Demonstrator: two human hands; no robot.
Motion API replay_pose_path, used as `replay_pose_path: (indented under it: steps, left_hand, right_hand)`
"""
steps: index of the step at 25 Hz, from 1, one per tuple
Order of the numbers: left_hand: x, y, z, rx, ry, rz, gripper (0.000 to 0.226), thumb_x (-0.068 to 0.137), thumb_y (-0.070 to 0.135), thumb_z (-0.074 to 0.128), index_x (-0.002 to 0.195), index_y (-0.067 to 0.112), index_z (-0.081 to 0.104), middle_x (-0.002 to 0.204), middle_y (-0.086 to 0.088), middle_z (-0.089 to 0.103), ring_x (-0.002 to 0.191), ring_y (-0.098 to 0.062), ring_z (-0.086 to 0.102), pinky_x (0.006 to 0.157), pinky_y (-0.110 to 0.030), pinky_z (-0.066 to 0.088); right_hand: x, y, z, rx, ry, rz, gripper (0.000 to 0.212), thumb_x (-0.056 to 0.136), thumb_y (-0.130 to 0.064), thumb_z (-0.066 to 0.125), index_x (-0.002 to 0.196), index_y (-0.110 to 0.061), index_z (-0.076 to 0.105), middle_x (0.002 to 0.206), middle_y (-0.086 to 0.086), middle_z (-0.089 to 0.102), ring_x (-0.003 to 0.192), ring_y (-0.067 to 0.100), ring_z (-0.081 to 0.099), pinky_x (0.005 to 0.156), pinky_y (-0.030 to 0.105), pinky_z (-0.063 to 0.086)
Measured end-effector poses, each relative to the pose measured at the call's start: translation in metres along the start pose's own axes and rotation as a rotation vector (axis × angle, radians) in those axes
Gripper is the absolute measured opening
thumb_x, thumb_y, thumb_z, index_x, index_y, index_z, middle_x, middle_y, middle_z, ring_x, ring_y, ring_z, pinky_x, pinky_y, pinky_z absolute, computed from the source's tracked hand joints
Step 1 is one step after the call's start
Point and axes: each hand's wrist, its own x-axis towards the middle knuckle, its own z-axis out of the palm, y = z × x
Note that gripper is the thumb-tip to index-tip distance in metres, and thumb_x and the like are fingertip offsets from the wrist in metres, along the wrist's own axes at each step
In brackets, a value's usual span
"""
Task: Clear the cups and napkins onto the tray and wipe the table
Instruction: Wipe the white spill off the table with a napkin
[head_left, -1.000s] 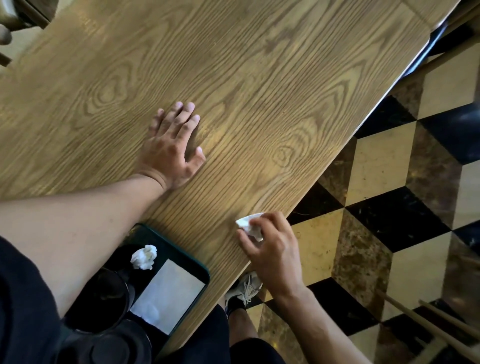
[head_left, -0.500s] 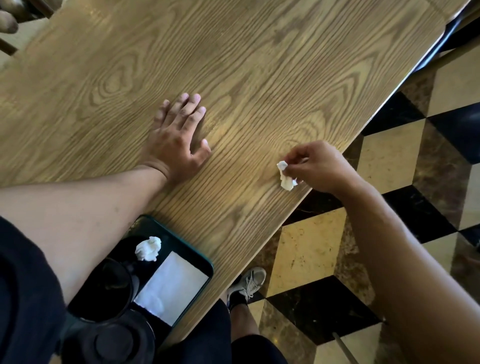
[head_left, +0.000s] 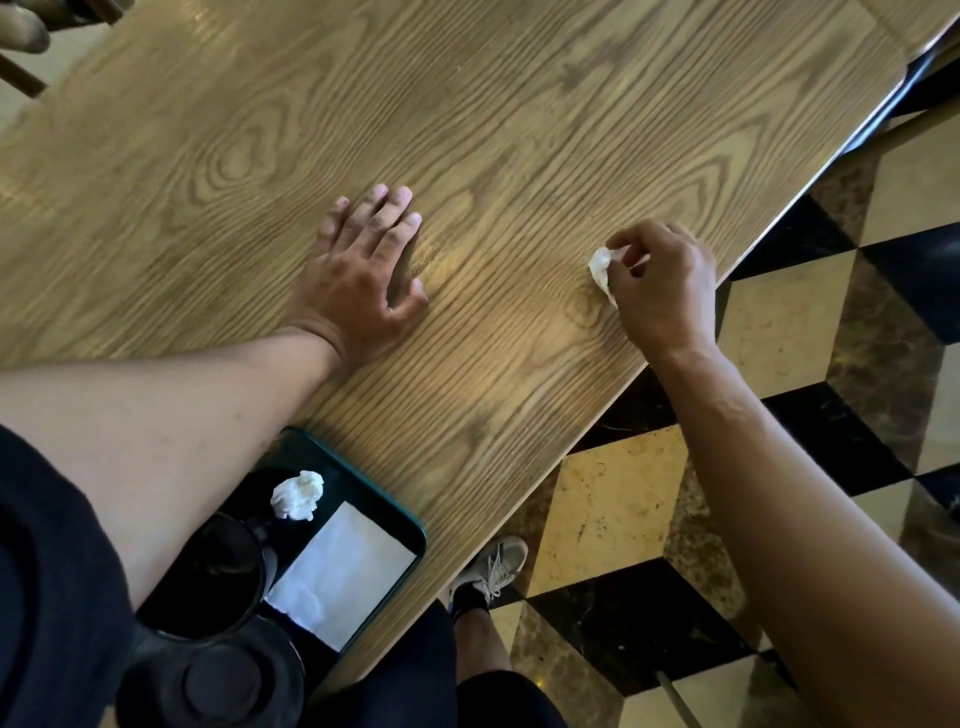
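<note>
White napkin (head_left: 602, 273), long axis running 11 to 5 o'clock, is pressing on the wooden surface (head_left: 519, 130) at 3 o'clock, right hand (head_left: 662, 288) fingers pinching it; left hand (head_left: 363, 275) is lying flat, fingers spread.

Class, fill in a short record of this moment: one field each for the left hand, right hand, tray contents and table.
left hand: left hand flat, palm down on the table
right hand: right hand pinches a crumpled napkin near the table's edge
tray contents: tray holds a napkin ball, a flat napkin, dark cups
table: wood grain, tray at near corner
</note>
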Motion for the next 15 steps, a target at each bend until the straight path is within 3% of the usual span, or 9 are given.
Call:
replay_pose_path:
  steps: [2,7,10,15]
  left_hand:
    - [0.000,0.000,-0.001,-0.002,-0.004,-0.001,0.066,0.089,0.039,0.051,0.145,0.004,0.048,0.162,-0.013,0.038,0.153,-0.030,0.028,0.123,-0.058,0.019]
    - [0.000,0.002,-0.001,-0.021,-0.026,-0.017,0.067,0.089,0.041,0.048,0.146,0.004,0.047,0.163,-0.013,0.037,0.153,-0.030,0.027,0.124,-0.058,0.017]
    - [0.000,0.002,-0.003,-0.027,-0.031,-0.019,0.068,0.090,0.041,0.048,0.146,0.003,0.047,0.163,-0.014,0.036,0.153,-0.030,0.026,0.124,-0.058,0.017]
    - [0.001,0.003,-0.003,-0.024,-0.030,-0.019,0.068,0.089,0.040,0.049,0.146,0.003,0.048,0.163,-0.014,0.037,0.153,-0.031,0.027,0.124,-0.058,0.017]
  right_hand:
    - [-0.006,0.004,-0.002,0.027,0.019,-0.051,0.011,0.091,-0.010,0.066,0.098,-0.012,0.075,0.096,0.003,0.069,0.086,0.016,0.064,0.079,0.027,0.052]
    - [-0.024,0.008,0.002,-0.008,-0.014,-0.146,0.017,0.097,-0.010,0.064,0.107,-0.006,0.077,0.105,0.012,0.067,0.092,0.020,0.063,0.081,0.023,0.046]
    - [-0.031,0.012,0.002,-0.014,-0.030,-0.196,0.022,0.096,-0.009,0.065,0.115,-0.006,0.077,0.106,0.012,0.067,0.089,0.021,0.066,0.082,0.028,0.054]
    - [-0.026,0.016,-0.006,0.002,-0.076,-0.252,0.022,0.093,-0.015,0.074,0.113,-0.009,0.079,0.102,0.008,0.071,0.078,0.014,0.065,0.075,0.020,0.053]
